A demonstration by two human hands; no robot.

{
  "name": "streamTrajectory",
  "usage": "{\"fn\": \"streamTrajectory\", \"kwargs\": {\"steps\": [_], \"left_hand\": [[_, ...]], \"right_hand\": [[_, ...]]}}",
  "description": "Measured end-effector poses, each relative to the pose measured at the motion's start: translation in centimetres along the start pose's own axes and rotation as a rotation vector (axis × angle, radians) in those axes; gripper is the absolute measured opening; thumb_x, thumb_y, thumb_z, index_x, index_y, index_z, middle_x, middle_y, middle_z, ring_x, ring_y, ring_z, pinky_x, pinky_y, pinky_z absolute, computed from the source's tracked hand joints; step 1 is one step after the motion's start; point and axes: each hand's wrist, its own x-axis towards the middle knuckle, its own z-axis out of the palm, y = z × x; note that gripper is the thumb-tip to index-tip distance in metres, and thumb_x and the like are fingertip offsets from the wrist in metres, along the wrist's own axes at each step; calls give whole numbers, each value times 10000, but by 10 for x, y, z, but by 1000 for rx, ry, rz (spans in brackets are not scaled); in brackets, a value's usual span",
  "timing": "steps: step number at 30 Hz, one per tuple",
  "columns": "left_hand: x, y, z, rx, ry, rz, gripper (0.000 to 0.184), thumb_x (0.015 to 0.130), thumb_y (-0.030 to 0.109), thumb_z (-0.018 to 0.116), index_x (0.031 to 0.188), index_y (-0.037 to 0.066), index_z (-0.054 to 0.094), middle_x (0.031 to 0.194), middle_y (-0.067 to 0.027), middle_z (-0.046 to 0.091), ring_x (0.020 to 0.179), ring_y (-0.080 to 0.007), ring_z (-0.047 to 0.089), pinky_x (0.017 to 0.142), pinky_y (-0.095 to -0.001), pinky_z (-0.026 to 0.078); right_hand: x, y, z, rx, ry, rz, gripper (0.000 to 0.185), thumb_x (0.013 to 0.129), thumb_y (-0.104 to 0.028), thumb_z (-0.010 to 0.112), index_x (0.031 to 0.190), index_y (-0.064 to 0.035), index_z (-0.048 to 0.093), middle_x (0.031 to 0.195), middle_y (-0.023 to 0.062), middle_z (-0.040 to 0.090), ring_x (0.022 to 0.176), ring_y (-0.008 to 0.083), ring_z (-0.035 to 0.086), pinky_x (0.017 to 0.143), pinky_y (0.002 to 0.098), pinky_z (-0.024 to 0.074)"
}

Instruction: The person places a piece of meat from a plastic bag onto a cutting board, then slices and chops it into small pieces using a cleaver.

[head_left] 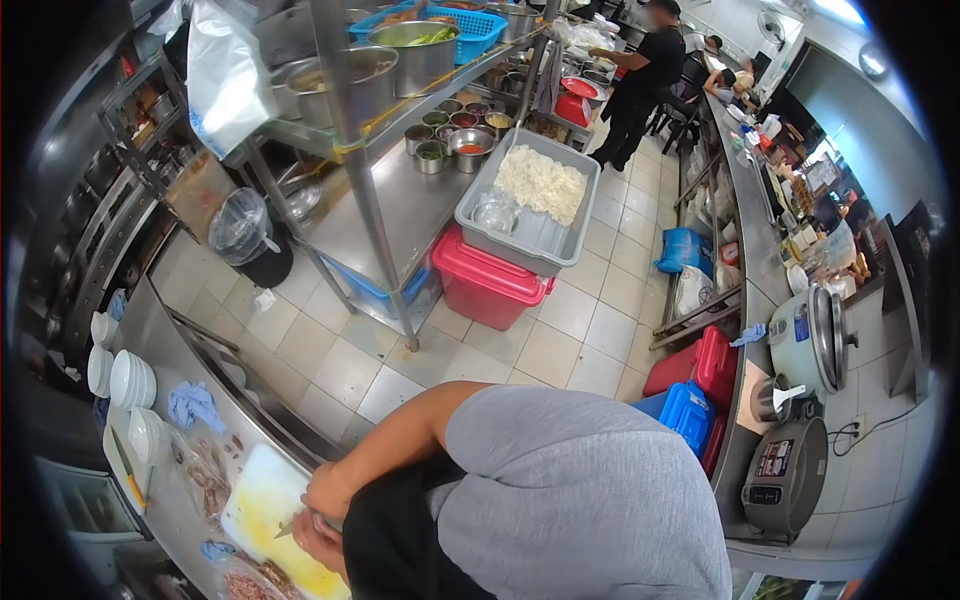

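My right hand [327,491] is closed on a knife [286,529]. Its short blade points left over the white cutting board [262,470], and the handle is hidden in the hand. My left hand [317,542] is curled close beside the blade; whatever it grips is hidden. Yellow stains mark the board. Left of it lies a clear plastic bag [205,480] with brownish, meat-like pieces. At the bottom edge, another plastic bag [250,580] holds pinkish chopped food. A grey-shirted shoulder and a black apron hide part of the view.
White bowls [133,380], a blue cloth [194,405] and a yellow-handled knife [136,488] lie on the steel counter. Behind stand a metal shelf [375,215] with pots and a grey tub [540,240] of white food on a red bin [485,280]. A co-worker [655,70] stands farther back.
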Motion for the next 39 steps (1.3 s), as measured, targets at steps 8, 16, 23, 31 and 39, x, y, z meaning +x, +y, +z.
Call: {"fn": "streamTrajectory", "kwargs": {"steps": [8, 16, 23, 31, 39], "left_hand": [[2, -19, 18, -117, -137, -25, 189, 1023, 145, 676, 1038, -35, 728, 1045, -185, 682, 990, -372, 633, 894, -497, 492], [-5, -45, 37, -14, -113, -25, 273, 1023, 211, 634, 1088, -42, 714, 1057, -214, 677, 993, -415, 613, 895, -510, 478], [-8, -54, 36, -11, -127, -6, 421, 1043, 304, 577, 1251, -45, 690, 1099, -235, 672, 1035, -437, 603, 942, -552, 458], [-14, -55, 39, 29, -76, -12, 394, 1042, 313, 608, 1188, -42, 697, 1108, -229, 665, 1050, -441, 603, 949, -563, 458], [-16, -19, 35, 125, -84, -136, 209, 939, 99, 696, 1111, -19, 717, 1123, -208, 676, 1093, -431, 605, 987, -545, 466]], "right_hand": [[-2, 1, 10, -13, 71, -57, 312, 866, -220, 689, 1110, -31, 735, 1067, 195, 779, 1013, 366, 767, 825, 487, 608], [34, 18, 53, -186, 529, -154, 456, 926, -288, 648, 1321, -60, 639, 899, 78, 755, 1026, 329, 697, 863, 475, 536], [33, 14, 46, -410, 441, -226, 547, 957, -289, 572, 1448, -49, 560, 791, 3, 736, 859, 297, 707, 824, 467, 470], [27, 21, 40, -396, 353, -297, 522, 986, -260, 543, 1483, -99, 528, 734, 47, 717, 707, 311, 693, 772, 473, 494], [3, 34, 25, -386, 443, -486, 383, 1048, -318, 523, 1387, -161, 607, 690, 66, 689, 665, 327, 660, 744, 471, 489]]}}
